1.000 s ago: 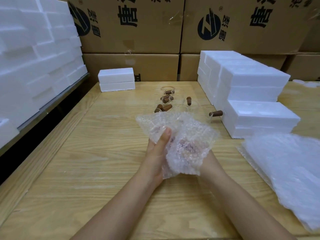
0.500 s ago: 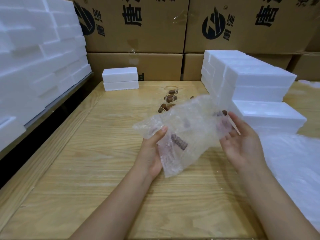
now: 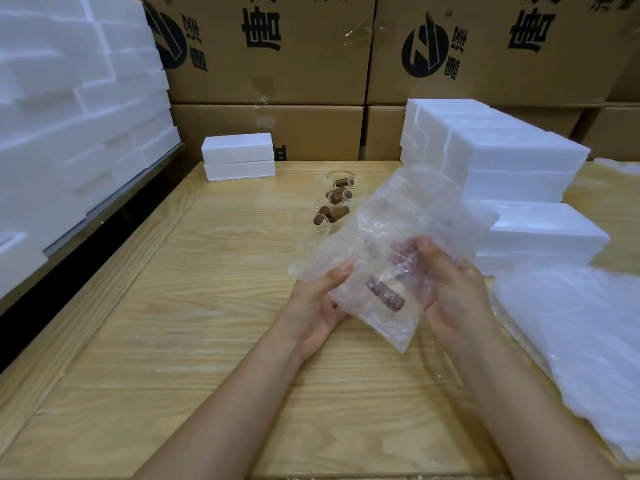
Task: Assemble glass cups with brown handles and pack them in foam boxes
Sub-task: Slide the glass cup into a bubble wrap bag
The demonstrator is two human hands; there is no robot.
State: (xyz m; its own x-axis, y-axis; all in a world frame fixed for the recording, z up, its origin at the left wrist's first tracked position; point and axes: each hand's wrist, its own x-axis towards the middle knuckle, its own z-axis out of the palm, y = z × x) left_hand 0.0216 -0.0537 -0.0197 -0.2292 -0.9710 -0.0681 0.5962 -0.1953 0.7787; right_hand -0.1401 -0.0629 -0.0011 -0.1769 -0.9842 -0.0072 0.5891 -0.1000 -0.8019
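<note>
The right hand has come in from the edge of the bubble wrap and closed on it. Half a second ago it hung open just beside the sheet. The wrap has lifted and spread toward 12 o'clock.

The job looks to be in its early to middle part. One cup is being wrapped, and only its brown handle shows through the plastic; the glass body is too blurred to make out. More glass cups with brown handles lie unwrapped on the surface, at 11 o'clock from the hands. A pile of spare wrap sheets waits at 3 o'clock. Foam boxes stand stacked at 1 o'clock, and a foam pair sits at 11 o'clock, further back. All of these are shut, so whether any are filled cannot be told. Wrapping this cup, boxing it and handling the loose cups all appear left to do.

The left hand pinches the wrap's 9 o'clock edge, thumb on top and the other fingers hidden beneath. The right hand's fingers are curled over the bundle from 3 o'clock and press the plastic inward. The handle lies between the two hands inside the wrap, at about 7 o'clock from those curled fingers. It sits near the right palm, and plastic lies between it and the skin.
</note>
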